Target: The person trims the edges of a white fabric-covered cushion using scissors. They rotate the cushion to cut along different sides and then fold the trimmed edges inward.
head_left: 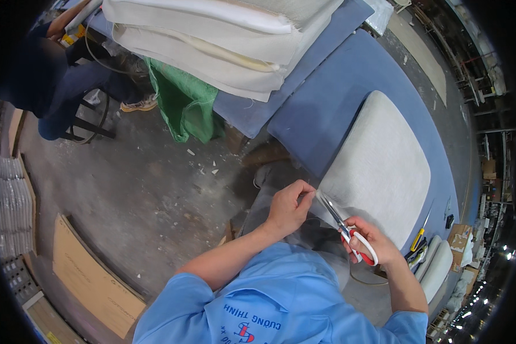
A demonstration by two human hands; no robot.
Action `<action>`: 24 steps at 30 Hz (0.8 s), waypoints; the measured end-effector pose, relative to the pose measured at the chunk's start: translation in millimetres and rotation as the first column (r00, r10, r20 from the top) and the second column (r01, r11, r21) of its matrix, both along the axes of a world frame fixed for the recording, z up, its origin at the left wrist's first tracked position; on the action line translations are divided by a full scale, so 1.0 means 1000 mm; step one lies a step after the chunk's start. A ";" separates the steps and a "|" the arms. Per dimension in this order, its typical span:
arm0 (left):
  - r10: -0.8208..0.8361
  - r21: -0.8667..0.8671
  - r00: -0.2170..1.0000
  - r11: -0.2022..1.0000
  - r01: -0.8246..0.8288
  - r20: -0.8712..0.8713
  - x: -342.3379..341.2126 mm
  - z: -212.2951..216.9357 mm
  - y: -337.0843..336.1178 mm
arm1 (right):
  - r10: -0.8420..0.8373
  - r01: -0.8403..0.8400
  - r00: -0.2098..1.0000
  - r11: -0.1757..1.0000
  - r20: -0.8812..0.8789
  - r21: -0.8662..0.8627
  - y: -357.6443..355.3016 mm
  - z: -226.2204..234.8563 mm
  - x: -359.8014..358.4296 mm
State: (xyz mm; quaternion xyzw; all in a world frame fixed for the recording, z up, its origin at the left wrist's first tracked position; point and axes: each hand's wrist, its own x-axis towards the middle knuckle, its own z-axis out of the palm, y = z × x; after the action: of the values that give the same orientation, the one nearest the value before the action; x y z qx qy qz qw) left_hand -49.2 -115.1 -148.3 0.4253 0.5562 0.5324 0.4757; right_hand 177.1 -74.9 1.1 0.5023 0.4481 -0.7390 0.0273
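Right hand (379, 241) clamped round the scissors' handles, and the scissors (336, 216) point right at the pale panel's near-left corner! Left hand (288, 207) there too, fingertips pinched together, on what I can't tell. The pale panel (384, 166) lies on the blue table (318, 129), that corner by the near edge.

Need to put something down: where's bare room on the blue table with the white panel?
Widest: the blue table left of the white panel, toward the fabric stack. A narrow strip borders the panel's right. Crowded: near right, around the yellow cutter and pale pads.
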 end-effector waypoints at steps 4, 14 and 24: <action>-0.006 -0.066 0.986 0.998 0.018 0.169 0.002 -0.004 0.002 | 0.051 -0.052 0.991 0.999 0.125 0.005 0.016 0.009 -0.010; -0.033 -0.032 0.998 0.999 0.035 0.061 -0.004 0.002 0.009 | 0.024 -0.017 0.983 0.999 0.180 -0.040 0.028 0.017 -0.011; 0.055 0.042 0.996 0.998 -0.052 -0.068 0.002 0.007 0.012 | 0.056 -0.052 0.976 0.998 0.210 -0.026 0.031 0.020 -0.016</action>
State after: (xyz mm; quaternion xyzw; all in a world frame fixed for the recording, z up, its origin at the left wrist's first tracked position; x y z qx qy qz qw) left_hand -47.6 -102.8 -141.6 0.4378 0.5725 0.5412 0.4331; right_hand 161.1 -43.9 21.5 0.5652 0.4485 -0.6852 0.0998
